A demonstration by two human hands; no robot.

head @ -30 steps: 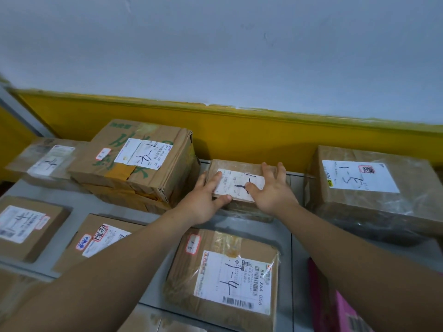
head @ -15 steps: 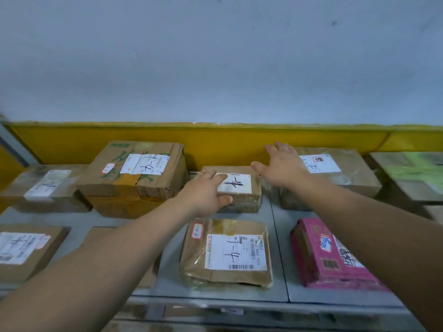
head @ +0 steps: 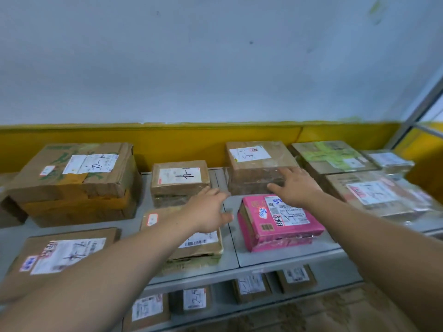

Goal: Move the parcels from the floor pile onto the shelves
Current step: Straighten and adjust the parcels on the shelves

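The small brown parcel [head: 178, 178] with a white label stands on the grey shelf [head: 282, 257] against the yellow wall band, free of both hands. My left hand [head: 208, 212] hovers in front of it with relaxed fingers, over a flat brown parcel [head: 191, 245]. My right hand [head: 296, 188] is spread open above the pink parcel [head: 280, 224], fingertips near the front of a taped brown box [head: 254, 168]. Neither hand holds anything.
A large brown carton [head: 76, 178] stands at the left, another labelled parcel [head: 62, 252] at the front left. More wrapped boxes [head: 374, 190] crowd the right. Small parcels [head: 194, 299] sit on the lower shelf. A metal upright [head: 417, 109] rises at the right.
Both hands have let go of the small brown parcel and drawn back. The view has pulled back and swung right; my right hand moved over toward the pink parcel.
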